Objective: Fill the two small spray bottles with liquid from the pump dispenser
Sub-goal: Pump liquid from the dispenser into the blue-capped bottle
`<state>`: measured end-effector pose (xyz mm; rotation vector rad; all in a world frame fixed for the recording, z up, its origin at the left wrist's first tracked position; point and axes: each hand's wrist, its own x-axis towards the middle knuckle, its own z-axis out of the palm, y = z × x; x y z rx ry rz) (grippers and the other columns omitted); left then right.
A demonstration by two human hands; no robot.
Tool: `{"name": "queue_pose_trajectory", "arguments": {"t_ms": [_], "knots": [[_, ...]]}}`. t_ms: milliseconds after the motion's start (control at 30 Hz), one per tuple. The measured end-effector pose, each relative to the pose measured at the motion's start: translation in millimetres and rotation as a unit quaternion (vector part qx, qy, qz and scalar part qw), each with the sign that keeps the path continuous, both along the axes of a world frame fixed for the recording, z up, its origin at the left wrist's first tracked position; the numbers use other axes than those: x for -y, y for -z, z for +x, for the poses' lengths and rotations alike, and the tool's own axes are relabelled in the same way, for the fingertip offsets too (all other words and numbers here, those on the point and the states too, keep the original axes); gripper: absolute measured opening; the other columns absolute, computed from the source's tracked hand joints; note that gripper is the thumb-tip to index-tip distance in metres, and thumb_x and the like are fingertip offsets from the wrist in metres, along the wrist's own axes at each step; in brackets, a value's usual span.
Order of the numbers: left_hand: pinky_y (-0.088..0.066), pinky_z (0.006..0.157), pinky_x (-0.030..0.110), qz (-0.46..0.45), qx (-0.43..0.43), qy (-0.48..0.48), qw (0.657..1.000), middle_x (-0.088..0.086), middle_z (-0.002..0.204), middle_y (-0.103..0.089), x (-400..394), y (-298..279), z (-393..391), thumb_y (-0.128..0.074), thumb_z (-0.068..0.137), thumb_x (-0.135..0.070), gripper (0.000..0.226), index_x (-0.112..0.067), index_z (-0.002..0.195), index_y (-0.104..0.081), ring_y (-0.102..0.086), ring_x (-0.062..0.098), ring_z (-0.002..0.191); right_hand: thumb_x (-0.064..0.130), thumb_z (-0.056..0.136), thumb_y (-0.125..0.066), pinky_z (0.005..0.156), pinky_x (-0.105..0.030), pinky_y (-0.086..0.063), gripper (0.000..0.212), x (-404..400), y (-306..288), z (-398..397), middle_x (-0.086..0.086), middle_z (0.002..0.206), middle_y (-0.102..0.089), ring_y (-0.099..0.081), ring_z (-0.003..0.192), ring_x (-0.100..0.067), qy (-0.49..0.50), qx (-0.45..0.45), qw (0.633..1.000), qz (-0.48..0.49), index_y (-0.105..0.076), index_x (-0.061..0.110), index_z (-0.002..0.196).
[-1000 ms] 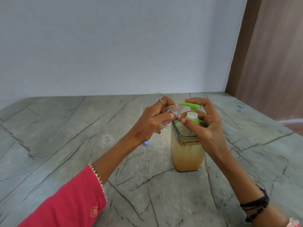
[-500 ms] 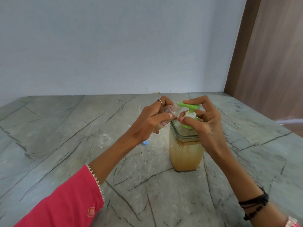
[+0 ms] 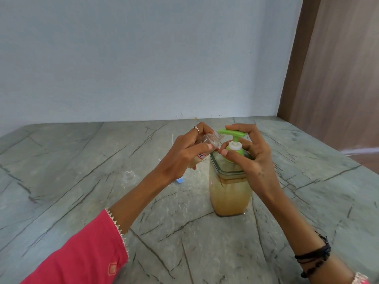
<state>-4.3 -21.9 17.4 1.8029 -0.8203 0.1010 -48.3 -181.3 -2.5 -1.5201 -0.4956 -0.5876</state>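
Dispenser (image 3: pixel 229 189) mid-counter has its green pump (image 3: pixel 231 133) back up after a press, right hand (image 3: pixel 252 158) curled around it, left hand (image 3: pixel 180 154) gripping the tilted bottle (image 3: pixel 207 143) at the spout, so filling looks underway.

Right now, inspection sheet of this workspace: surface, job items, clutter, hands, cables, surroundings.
Surface: grey veined stone counter.
Job's things: pump dispenser, tan liquid inside, green pump head raised; small spray bottle tilted, mouth under the spout; second bottle uncapped on the counter.
Clutter: blue cap; white tube pieces.
Hands: left hand grips the small bottle; right hand on the pump.
Cables: nothing seen.
Surroundings: pale wall; wooden panel.
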Motion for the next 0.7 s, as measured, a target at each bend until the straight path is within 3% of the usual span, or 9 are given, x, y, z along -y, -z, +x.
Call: {"name": "queue_pose_trajectory", "arguments": {"t_ms": [200,367,467,567,700], "knots": [[-0.045,0.049,0.029,0.000,-0.006,-0.001,1.000,-0.006,0.076,-0.058,0.2,-0.7,-0.2,-0.052,0.072,-0.039,0.022,-0.027,0.091,-0.051,-0.053,0.003,0.061,0.013,0.078,-0.066,0.074,-0.021,-0.053,0.037,4.0,0.5,0.1,-0.005,0.094,-0.073,-0.070,0.090,-0.018,-0.016,-0.012,1.000,-0.013,-0.054,0.026,0.110],[-0.045,0.048,0.029,-0.001,-0.006,0.001,1.000,0.005,0.081,-0.060,0.2,-1.3,-1.7,-0.051,0.070,-0.043,0.029,-0.024,0.092,-0.052,-0.052,0.003,0.061,0.027,0.076,-0.075,0.081,-0.026,-0.055,0.043,3.7,1.0,-0.2,0.010,0.100,-0.072,-0.068,0.097,-0.013,0.009,-0.013,0.998,-0.059,-0.051,0.046,0.106],[-0.045,0.048,0.029,0.002,-0.002,0.003,1.000,0.014,0.087,-0.062,0.1,-1.6,-1.9,-0.048,0.066,-0.049,0.035,-0.025,0.092,-0.052,-0.053,0.005,0.063,0.026,0.070,-0.079,0.077,-0.024,-0.055,0.050,3.0,0.2,-1.0,0.013,0.098,-0.071,-0.069,0.092,-0.010,0.019,-0.014,0.998,-0.063,-0.050,0.039,0.109],[-0.045,0.048,0.029,0.001,0.001,-0.001,1.000,0.006,0.080,-0.061,0.1,-1.5,-1.9,-0.049,0.068,-0.046,0.037,-0.020,0.094,-0.052,-0.052,0.004,0.061,0.027,0.072,-0.075,0.081,-0.033,-0.056,0.045,1.8,0.8,-0.3,0.006,0.098,-0.073,-0.070,0.093,-0.016,0.028,-0.010,0.998,-0.060,-0.051,0.038,0.109],[-0.044,0.049,0.028,-0.001,0.003,-0.013,1.000,0.000,0.077,-0.058,1.4,-1.5,-3.2,-0.051,0.073,-0.035,0.028,-0.018,0.095,-0.051,-0.051,0.005,0.060,0.010,0.078,-0.073,0.073,-0.029,-0.057,0.039,1.0,-0.5,0.4,0.002,0.093,-0.074,-0.071,0.087,-0.017,0.031,-0.002,0.999,-0.040,-0.055,0.030,0.106]]}}
